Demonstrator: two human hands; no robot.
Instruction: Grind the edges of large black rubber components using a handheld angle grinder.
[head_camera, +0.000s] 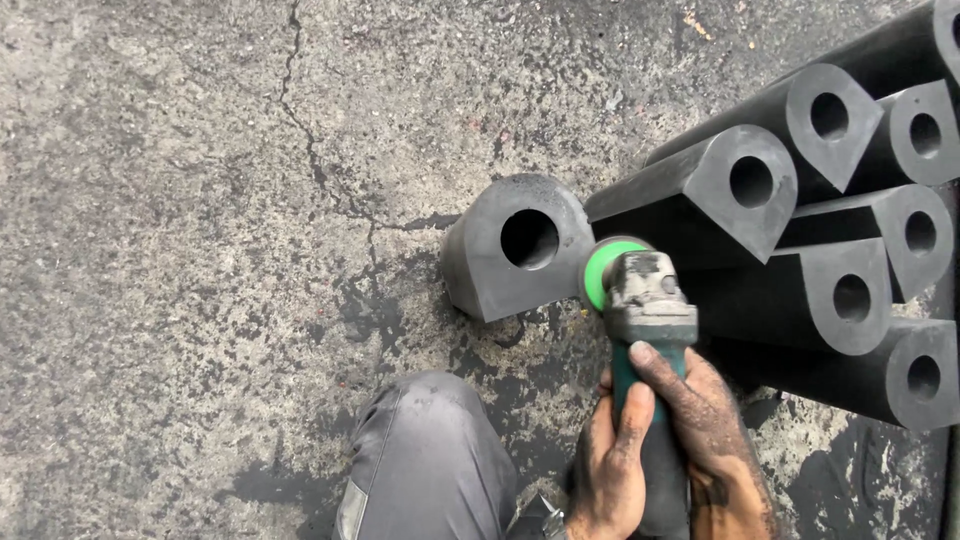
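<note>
My left hand (612, 455) and my right hand (712, 430) both grip the green handle of an angle grinder (645, 300). Its green disc (603, 268) sits against the right edge of a short black rubber block (490, 270), D-shaped with a round hole through it, standing on the concrete floor (180, 250). Both hands are dusted with black powder.
A stack of long black rubber profiles (780, 200), each D-shaped with a round hole, lies at the right. My knee in dark trousers (430, 460) is below the block. The floor is cracked and stained with black dust.
</note>
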